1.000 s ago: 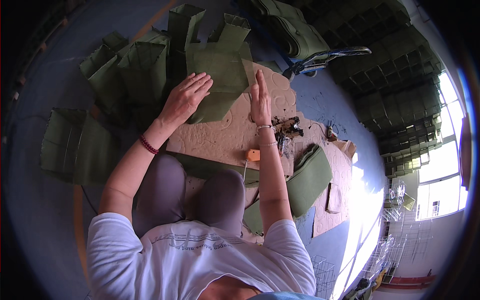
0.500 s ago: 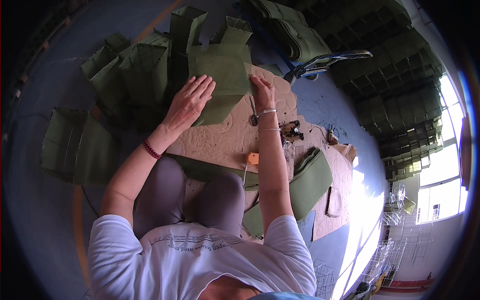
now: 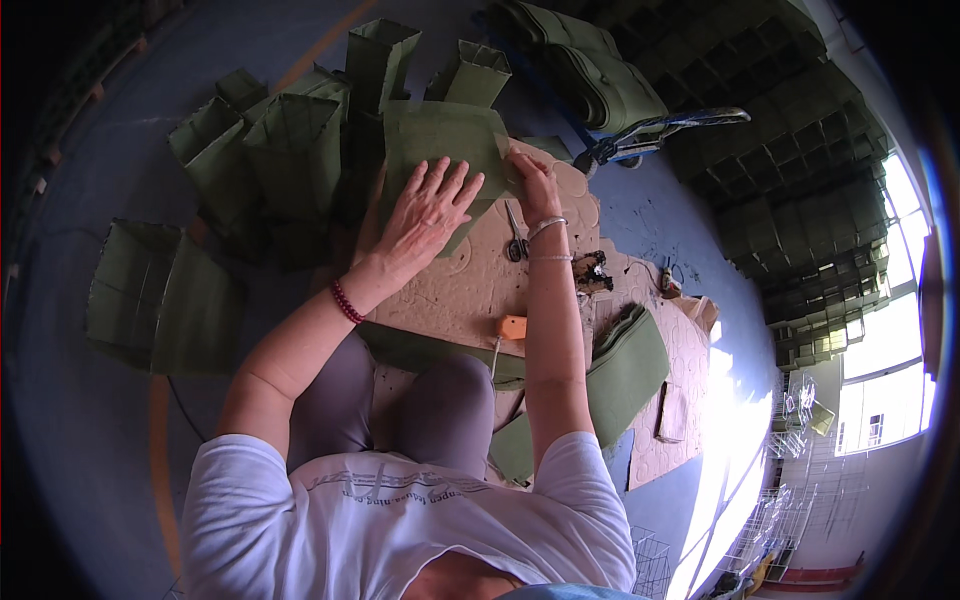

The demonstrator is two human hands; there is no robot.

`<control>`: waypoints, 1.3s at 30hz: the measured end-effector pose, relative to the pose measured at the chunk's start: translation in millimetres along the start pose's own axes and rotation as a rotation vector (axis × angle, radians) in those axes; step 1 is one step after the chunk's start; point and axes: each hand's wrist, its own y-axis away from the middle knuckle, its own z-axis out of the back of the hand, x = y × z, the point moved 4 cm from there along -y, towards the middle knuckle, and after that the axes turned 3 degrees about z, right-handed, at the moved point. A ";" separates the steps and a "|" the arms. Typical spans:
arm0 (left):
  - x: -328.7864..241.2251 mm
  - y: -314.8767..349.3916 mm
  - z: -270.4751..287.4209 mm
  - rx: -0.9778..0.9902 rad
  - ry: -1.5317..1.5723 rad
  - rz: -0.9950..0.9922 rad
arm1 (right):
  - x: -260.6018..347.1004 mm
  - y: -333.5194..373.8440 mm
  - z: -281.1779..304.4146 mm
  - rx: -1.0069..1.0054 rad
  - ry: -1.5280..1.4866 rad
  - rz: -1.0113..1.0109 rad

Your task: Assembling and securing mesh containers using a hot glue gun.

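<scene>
In front of me a green sheet-covered box (image 3: 440, 130) rests on its side at the far end of the brown cardboard (image 3: 440, 290). My left hand (image 3: 428, 215) lies flat on it with the fingers spread. At its right edge my right hand (image 3: 533, 180) is closed, the thumb and fingers pinching the green sheet. Black-handled scissors (image 3: 517, 245) lie on the cardboard beside my right wrist. An orange-handled tool with a pale shaft (image 3: 511, 327) lies nearer to my knees.
Open green boxes (image 3: 295, 145) stand at the far left, another (image 3: 135, 295) nearer. Folded green sheets (image 3: 632, 360) lie right of my arm. A cart (image 3: 640, 130) with green rolls stands far right. Stacked green boxes (image 3: 800, 170) line the right side.
My left hand has slid right across the green sheet, and its fingers have spread. The right hand keeps its pinch at the edge and has shifted slightly right.
</scene>
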 end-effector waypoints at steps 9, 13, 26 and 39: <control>-1.7 -0.3 3.3 0.001 0.022 -0.002 | 6.9 -38.5 -10.2 0.019 0.393 0.077; -2.2 -0.3 5.4 0.012 0.034 0.002 | 2.5 -35.0 -11.2 -0.008 0.303 -0.041; -5.4 -2.7 5.8 0.025 -0.074 -0.009 | 24.1 24.5 -65.3 0.317 1.450 0.492; 62.9 -30.2 5.7 0.100 0.159 0.147 | 21.9 13.4 -51.2 0.256 1.421 0.436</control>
